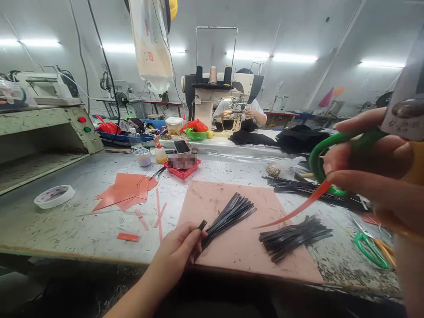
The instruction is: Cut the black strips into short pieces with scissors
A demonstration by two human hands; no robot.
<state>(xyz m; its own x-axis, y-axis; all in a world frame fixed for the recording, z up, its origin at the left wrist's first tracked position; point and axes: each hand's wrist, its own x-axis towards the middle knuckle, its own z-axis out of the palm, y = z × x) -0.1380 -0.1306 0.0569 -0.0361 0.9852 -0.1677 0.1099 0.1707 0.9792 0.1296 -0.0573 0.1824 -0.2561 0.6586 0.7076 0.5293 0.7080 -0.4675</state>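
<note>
My left hand (pixel 183 247) is closed at the near edge of the pink mat (pixel 232 260), with a short dark strip pinched between thumb and fingers. Beside and under it a fanned bundle of black strips (pixel 232 214) lies on the mat. My right hand (pixel 371 176), raised at the right, pinches a thin orange strip (pixel 304 205) that hangs down to the left. Green-handled scissors (pixel 318 154) are also in this hand, partly hidden by the fingers. A second black bundle (pixel 294 236) rests on the mat's right side.
Orange sheets (pixel 127 190), narrow strips (pixel 159 214) and a tape roll (pixel 54 195) lie at left. Behind are a red basket (pixel 182 170) and bottles. More scissors (pixel 371 249) lie at right. Across the table a person (pixel 256 112) works at a sewing machine (pixel 203 104).
</note>
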